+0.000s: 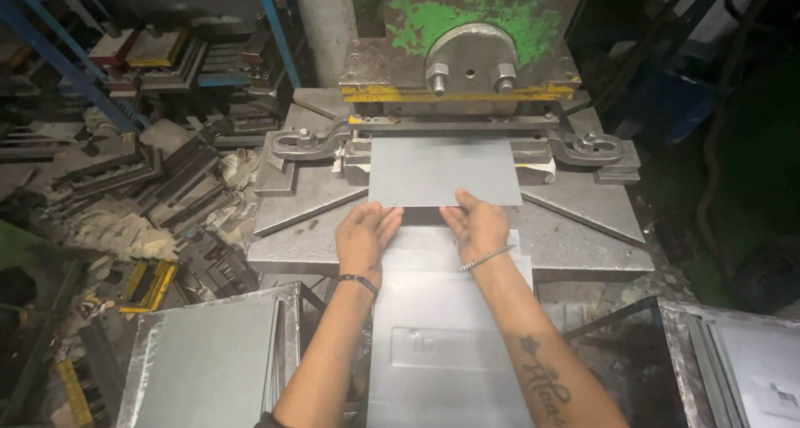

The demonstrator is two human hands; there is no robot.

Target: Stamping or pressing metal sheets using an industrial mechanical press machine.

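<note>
Green chipped-paint press head at top centre, yellow strip along its lower edge, 2 large hex nuts on a round steel plate. Clamp arms bolted either side: left one, right one. Grey steel press bed with triangular gussets. Stack of flat metal sheets in front of the bed. Open steel box lower left, another bin lower right. Blue rack upper left holding dies; dark scrap tooling heaped below it.
</note>
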